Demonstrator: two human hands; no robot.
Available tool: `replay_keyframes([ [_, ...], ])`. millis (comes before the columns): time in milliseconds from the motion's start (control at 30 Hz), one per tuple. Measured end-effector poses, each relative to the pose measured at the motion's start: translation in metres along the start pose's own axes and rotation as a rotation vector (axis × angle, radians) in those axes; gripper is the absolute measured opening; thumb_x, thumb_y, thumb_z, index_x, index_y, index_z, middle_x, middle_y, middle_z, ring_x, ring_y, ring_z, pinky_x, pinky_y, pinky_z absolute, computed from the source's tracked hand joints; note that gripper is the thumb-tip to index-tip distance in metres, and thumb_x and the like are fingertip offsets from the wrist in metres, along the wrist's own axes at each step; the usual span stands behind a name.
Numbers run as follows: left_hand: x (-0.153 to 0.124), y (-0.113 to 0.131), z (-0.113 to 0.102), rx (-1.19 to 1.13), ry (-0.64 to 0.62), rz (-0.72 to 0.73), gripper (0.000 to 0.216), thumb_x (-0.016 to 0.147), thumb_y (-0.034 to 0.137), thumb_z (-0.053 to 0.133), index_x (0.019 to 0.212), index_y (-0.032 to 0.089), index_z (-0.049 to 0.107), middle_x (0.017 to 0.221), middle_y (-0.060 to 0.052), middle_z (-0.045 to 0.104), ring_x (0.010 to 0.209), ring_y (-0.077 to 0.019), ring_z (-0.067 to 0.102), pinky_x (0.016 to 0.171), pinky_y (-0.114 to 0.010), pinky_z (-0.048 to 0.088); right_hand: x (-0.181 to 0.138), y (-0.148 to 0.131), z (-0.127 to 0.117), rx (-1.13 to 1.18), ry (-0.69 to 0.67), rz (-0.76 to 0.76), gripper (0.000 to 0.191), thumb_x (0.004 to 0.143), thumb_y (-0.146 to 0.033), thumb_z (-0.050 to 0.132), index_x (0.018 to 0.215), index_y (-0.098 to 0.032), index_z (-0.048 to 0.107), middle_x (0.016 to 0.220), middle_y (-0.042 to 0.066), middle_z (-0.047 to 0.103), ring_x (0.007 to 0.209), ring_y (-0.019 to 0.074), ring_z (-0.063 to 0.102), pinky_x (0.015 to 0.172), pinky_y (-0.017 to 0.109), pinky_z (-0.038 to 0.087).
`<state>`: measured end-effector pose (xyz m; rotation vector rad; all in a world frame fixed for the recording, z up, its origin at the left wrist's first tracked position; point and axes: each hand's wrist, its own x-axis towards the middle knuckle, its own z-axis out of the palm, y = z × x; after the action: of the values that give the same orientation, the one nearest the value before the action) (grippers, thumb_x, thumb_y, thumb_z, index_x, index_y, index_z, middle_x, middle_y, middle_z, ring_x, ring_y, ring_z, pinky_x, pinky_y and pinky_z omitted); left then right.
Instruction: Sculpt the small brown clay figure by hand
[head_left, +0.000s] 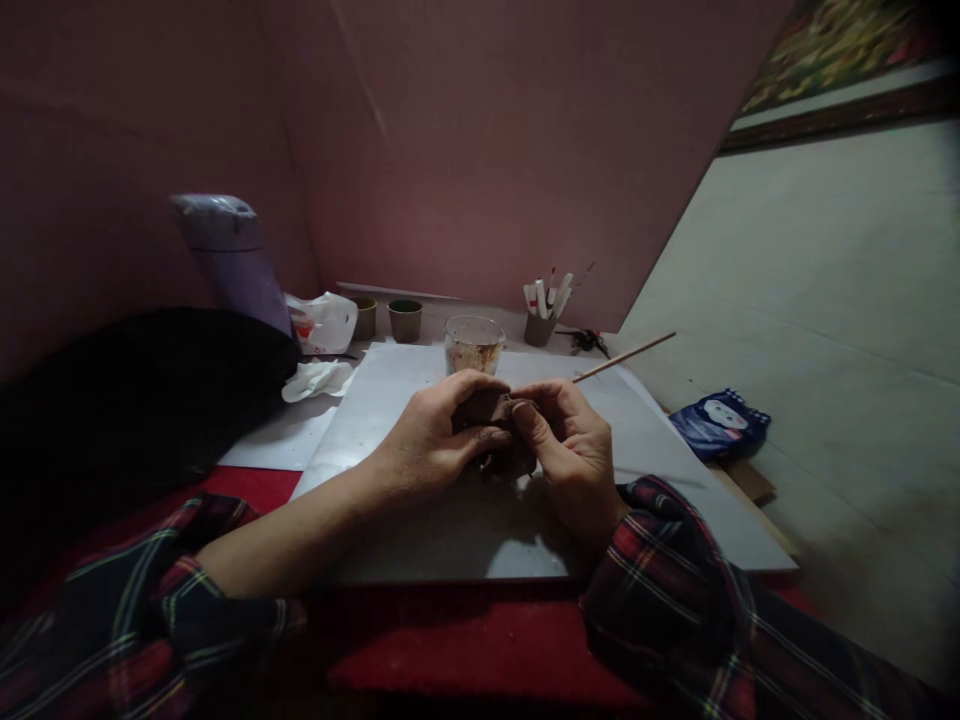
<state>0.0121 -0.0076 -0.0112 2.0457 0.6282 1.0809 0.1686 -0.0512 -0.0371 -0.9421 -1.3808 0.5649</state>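
A dark brown lump of what looks like clay (486, 408) is held between both hands above the white board (405, 545). My left hand (431, 435) is closed around its left side, thumb along the near face. On its right side, my right hand (566, 440) pinches the edge with thumb and fingers. A thin wooden stick (630, 356) sticks out beyond my right hand toward the upper right; its lower end is hidden behind the fingers. The underside of the lump is in shadow, so its shape is unclear. Just behind the hands stands a clear cup (474, 345) with brown smears.
Two small pots (405, 322) and a pot of pens and brushes (540, 328) line the back. At left are a purple bottle (236, 265), crumpled tissue (319, 380) and a black cloth-like heap (150, 400). A blue packet (720, 422) lies right of the board.
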Motion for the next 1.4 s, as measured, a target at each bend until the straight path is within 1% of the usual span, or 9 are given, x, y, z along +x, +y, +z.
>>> replay_keyframes([
  [100, 0.001, 0.001, -0.001, 0.141, 0.022, 0.004, 0.021, 0.081, 0.021, 0.063, 0.101, 0.016, 0.062, 0.088, -0.004, 0.069, 0.08, -0.0165, 0.064, 0.072, -0.026, 0.049, 0.001, 0.0, -0.001, -0.018, -0.018, 0.004, 0.025, 0.089, -0.046, 0.058, 0.094, -0.022, 0.059, 0.081, 0.001, 0.066, 0.069, 0.0135, 0.062, 0.057, 0.024, 0.05],
  [267, 0.0, 0.001, -0.001, 0.199, 0.032, 0.041, 0.022, 0.084, 0.024, 0.06, 0.105, 0.015, 0.06, 0.089, -0.004, 0.07, 0.079, -0.0165, 0.064, 0.073, -0.027, 0.049, 0.002, 0.001, -0.003, -0.035, -0.082, -0.03, 0.038, 0.087, -0.055, 0.056, 0.109, -0.024, 0.054, 0.084, 0.002, 0.068, 0.066, 0.0134, 0.062, 0.054, 0.024, 0.049],
  [500, -0.002, -0.003, 0.003, 0.165, -0.035, 0.083, 0.013, 0.083, 0.014, 0.057, 0.095, 0.017, 0.062, 0.087, -0.001, 0.068, 0.074, -0.0124, 0.061, 0.07, -0.023, 0.048, 0.004, 0.001, 0.0, -0.049, -0.053, 0.051, 0.032, 0.083, -0.051, 0.064, 0.088, -0.022, 0.051, 0.071, -0.003, 0.059, 0.059, 0.0102, 0.055, 0.051, 0.022, 0.044],
  [700, -0.002, -0.003, 0.003, 0.153, -0.025, 0.146, 0.004, 0.084, 0.013, 0.059, 0.085, 0.016, 0.061, 0.077, 0.001, 0.063, 0.069, -0.0104, 0.058, 0.065, -0.021, 0.046, 0.002, -0.004, 0.007, 0.155, -0.061, 0.096, 0.028, 0.083, -0.044, 0.066, 0.088, -0.023, 0.048, 0.062, -0.007, 0.056, 0.045, 0.0071, 0.05, 0.04, 0.019, 0.039],
  [867, -0.003, -0.003, 0.003, 0.116, -0.002, 0.111, 0.004, 0.085, 0.016, 0.058, 0.082, 0.016, 0.06, 0.07, 0.002, 0.062, 0.063, -0.0095, 0.056, 0.061, -0.02, 0.045, 0.0, -0.003, 0.008, 0.189, -0.04, 0.103, 0.026, 0.084, -0.04, 0.067, 0.087, -0.023, 0.048, 0.06, -0.007, 0.059, 0.046, 0.0079, 0.055, 0.042, 0.019, 0.042],
  [1033, -0.001, -0.005, 0.003, 0.097, -0.019, 0.039, 0.009, 0.085, 0.021, 0.059, 0.091, 0.016, 0.063, 0.077, 0.001, 0.068, 0.068, -0.0112, 0.06, 0.063, -0.021, 0.048, 0.0, -0.002, 0.004, 0.145, -0.028, 0.109, 0.023, 0.085, -0.041, 0.066, 0.086, -0.023, 0.05, 0.063, -0.006, 0.061, 0.053, 0.0078, 0.056, 0.046, 0.018, 0.042],
  [1167, -0.001, -0.003, 0.003, 0.097, -0.051, 0.102, 0.013, 0.088, 0.023, 0.057, 0.096, 0.016, 0.064, 0.085, -0.001, 0.07, 0.074, -0.0128, 0.064, 0.068, -0.022, 0.051, 0.002, -0.003, 0.002, 0.173, -0.001, 0.112, 0.021, 0.087, -0.04, 0.064, 0.086, -0.023, 0.051, 0.063, -0.007, 0.059, 0.053, 0.007, 0.054, 0.046, 0.017, 0.041],
  [1333, -0.002, 0.002, 0.003, 0.123, -0.028, 0.161, 0.026, 0.092, 0.021, 0.048, 0.116, 0.016, 0.054, 0.099, -0.006, 0.071, 0.083, -0.015, 0.066, 0.072, -0.024, 0.054, 0.003, -0.001, 0.003, 0.219, 0.058, 0.108, 0.021, 0.087, -0.04, 0.063, 0.087, -0.023, 0.051, 0.063, -0.008, 0.055, 0.049, 0.0054, 0.05, 0.047, 0.017, 0.041],
  [1400, -0.002, 0.002, 0.003, 0.136, -0.007, 0.165, 0.023, 0.091, 0.02, 0.048, 0.113, 0.016, 0.055, 0.097, -0.007, 0.071, 0.082, -0.0146, 0.066, 0.07, -0.024, 0.053, 0.004, 0.0, 0.003, 0.233, 0.075, 0.108, 0.021, 0.088, -0.041, 0.062, 0.087, -0.023, 0.051, 0.063, -0.008, 0.055, 0.048, 0.0053, 0.049, 0.047, 0.017, 0.042],
])
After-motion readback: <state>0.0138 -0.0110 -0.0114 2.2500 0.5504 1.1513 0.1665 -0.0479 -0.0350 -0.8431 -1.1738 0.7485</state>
